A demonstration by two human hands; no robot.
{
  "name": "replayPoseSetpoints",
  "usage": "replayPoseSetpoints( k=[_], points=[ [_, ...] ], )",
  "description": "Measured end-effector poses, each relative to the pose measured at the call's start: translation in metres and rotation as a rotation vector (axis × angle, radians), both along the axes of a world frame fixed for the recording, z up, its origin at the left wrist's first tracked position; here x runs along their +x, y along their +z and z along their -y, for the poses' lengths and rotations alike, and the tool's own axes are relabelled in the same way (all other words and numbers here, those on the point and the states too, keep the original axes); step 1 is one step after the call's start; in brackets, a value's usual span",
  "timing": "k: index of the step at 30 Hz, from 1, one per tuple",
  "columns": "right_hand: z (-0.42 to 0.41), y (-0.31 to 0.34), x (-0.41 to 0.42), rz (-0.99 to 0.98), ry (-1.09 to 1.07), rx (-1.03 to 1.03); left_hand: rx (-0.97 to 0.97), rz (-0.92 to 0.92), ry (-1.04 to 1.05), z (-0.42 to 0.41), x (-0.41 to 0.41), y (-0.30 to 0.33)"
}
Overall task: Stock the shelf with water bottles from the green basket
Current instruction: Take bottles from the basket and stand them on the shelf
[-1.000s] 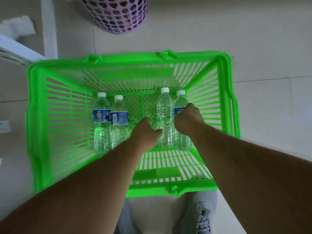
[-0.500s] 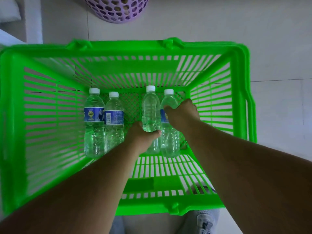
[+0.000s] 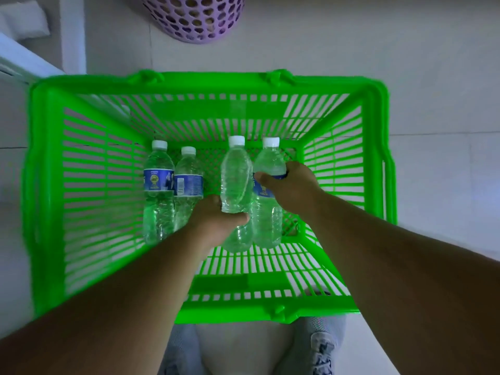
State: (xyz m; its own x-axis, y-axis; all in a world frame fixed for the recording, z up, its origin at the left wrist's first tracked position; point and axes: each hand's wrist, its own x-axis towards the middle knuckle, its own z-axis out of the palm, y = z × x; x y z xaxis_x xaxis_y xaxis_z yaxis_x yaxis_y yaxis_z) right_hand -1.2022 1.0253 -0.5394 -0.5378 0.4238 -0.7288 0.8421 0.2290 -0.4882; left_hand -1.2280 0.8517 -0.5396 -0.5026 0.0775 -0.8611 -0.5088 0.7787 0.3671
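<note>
A green slatted basket point(image 3: 376, 147) sits on the floor below me. Inside it, my left hand point(image 3: 216, 220) grips an unlabelled clear water bottle point(image 3: 235, 174) around its lower half. My right hand point(image 3: 292, 185) is wrapped around the blue-labelled water bottle point(image 3: 266, 217) beside it, at the label. Both held bottles have white caps and stand nearly upright. Two more blue-labelled bottles point(image 3: 158, 185) point(image 3: 188, 182) rest side by side at the basket's left. No shelf board can be made out apart from a white edge at far left.
A purple perforated bin point(image 3: 194, 20) stands on the tiled floor beyond the basket. A white furniture edge point(image 3: 24, 60) runs along the upper left. My grey shoes point(image 3: 322, 347) are just under the basket's near rim.
Both hands have closed on the two right-hand bottles and raised them a little off the basket floor. The camera has moved closer to the basket.
</note>
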Motion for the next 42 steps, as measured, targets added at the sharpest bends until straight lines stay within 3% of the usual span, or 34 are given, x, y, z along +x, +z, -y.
replayPoseSetpoints(
  k=[7, 21, 27, 33, 42],
  points=[
    [0.002, 0.154, 0.0, -0.137, 0.005, 0.002, 0.095, -0.125, 0.061, 0.018, -0.006, 0.147],
    [0.022, 0.6, -0.005, -0.439, 0.06, 0.19, 0.413, -0.35, 0.033, 0.052, -0.03, 0.552],
    [0.042, 0.758, 0.017, -0.625, 0.04, 0.218, 0.502, -0.451, -0.007, 0.07, -0.016, 0.69],
    [0.054, 0.855, 0.048, -0.735, 0.031, 0.318, 0.568, -0.565, -0.063, 0.085, 0.0, 0.786],
    [0.037, 0.947, 0.074, -0.899, 0.041, 0.325, 0.659, -0.726, -0.046, 0.065, 0.023, 0.88]
  ],
)
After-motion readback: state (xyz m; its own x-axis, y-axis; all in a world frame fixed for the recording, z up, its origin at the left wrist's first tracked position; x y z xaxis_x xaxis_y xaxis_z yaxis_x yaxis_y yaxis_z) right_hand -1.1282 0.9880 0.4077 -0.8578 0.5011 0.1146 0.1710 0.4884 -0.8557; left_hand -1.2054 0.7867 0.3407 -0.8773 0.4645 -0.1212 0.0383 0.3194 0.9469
